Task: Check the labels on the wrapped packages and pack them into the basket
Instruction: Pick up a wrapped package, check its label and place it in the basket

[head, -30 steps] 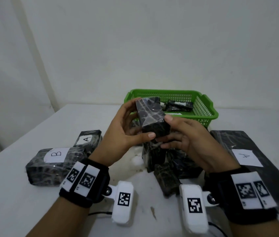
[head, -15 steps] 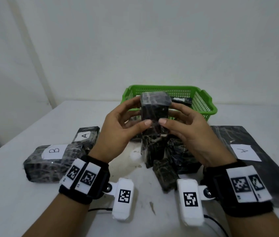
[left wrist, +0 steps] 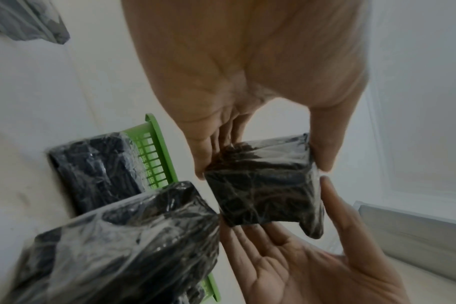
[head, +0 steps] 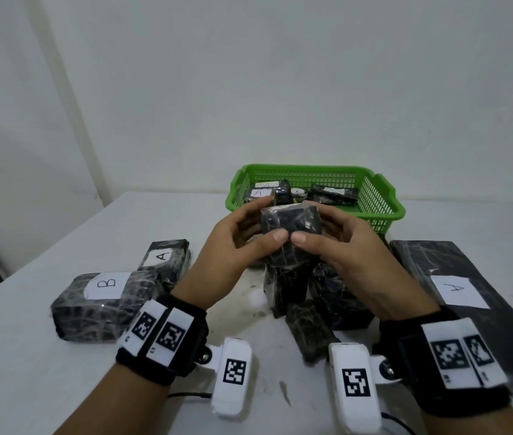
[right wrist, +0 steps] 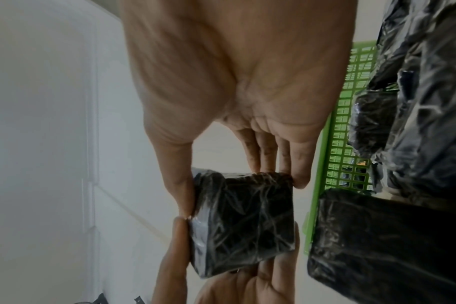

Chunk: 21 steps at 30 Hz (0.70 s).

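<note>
We are holding one small wrapped package (head: pixel 291 219) in the air, just in front of the green basket (head: pixel 384 211) and above the table (head: pixel 44 387). Our left hand (head: pixel 233 246) and right hand (head: pixel 352 249) are both pinching it, thumbs meeting on its near face; no label is showing on the sides we see, so the check seems unfinished. A few packages (head: pixel 333 193) are already lying in the basket. Still waiting outside are the B package (head: pixel 104 306), a small A package (head: pixel 164 257), a dark cluster (head: pixel 308 296) beneath our hands, and a long A package (head: pixel 468 293).
</note>
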Each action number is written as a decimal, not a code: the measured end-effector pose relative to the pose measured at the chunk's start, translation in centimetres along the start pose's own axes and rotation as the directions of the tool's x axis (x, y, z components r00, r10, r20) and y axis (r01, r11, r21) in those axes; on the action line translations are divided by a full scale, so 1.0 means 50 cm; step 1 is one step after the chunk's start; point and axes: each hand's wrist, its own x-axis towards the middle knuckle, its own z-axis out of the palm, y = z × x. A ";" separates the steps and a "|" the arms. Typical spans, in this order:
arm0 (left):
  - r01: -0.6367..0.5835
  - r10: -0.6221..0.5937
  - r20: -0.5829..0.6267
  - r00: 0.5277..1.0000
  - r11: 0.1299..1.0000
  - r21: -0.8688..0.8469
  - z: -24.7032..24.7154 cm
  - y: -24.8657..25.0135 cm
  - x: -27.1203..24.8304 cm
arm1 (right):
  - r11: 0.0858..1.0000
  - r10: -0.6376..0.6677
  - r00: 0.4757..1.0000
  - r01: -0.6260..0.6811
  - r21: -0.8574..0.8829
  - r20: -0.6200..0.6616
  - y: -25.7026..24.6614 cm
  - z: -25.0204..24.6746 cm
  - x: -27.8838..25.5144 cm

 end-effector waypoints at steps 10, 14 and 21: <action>-0.046 0.046 -0.007 0.999 0.999 -0.021 -0.005 -0.005 0.003 | 0.997 -0.033 0.999 0.035 -0.071 0.027 -0.017 0.003 -0.012; -0.042 0.042 0.003 0.999 0.998 -0.052 -0.007 -0.004 0.002 | 0.995 -0.063 0.997 0.065 -0.073 0.038 -0.016 -0.001 -0.009; -0.105 0.088 -0.229 0.969 0.993 -0.060 0.003 -0.010 0.014 | 0.992 -0.033 0.998 0.026 -0.126 -0.058 -0.018 0.019 -0.011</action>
